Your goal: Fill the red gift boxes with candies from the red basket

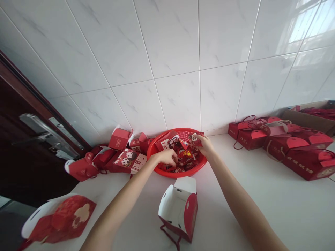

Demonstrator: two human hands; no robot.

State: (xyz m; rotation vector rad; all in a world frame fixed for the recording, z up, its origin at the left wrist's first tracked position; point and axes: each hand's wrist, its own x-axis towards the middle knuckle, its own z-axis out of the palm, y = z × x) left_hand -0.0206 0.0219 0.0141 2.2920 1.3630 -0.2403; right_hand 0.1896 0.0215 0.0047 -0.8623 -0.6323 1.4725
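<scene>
A red plastic basket (151, 158) stands against the tiled wall, holding many small shiny red packets (187, 154). My left hand (167, 157) reaches into its left side with fingers curled down among the packets; what they grip, if anything, is hidden. At the basket's right rim, my right hand (205, 144) pinches a red packet (195, 137) between thumb and fingers. In front of the basket sits a red gift box (192, 212) with its top flaps apart, its white inside bare and a dark red cord hanging at the near side.
Red boxes (128, 160) crowd the left of the white counter (141, 223). Another flap-top box (70, 219) lies at the near left edge. Closed gift boxes (298, 157) with cord handles stand at the right, before a cardboard carton (309, 120). A dark door (31, 160) with a metal handle is at left.
</scene>
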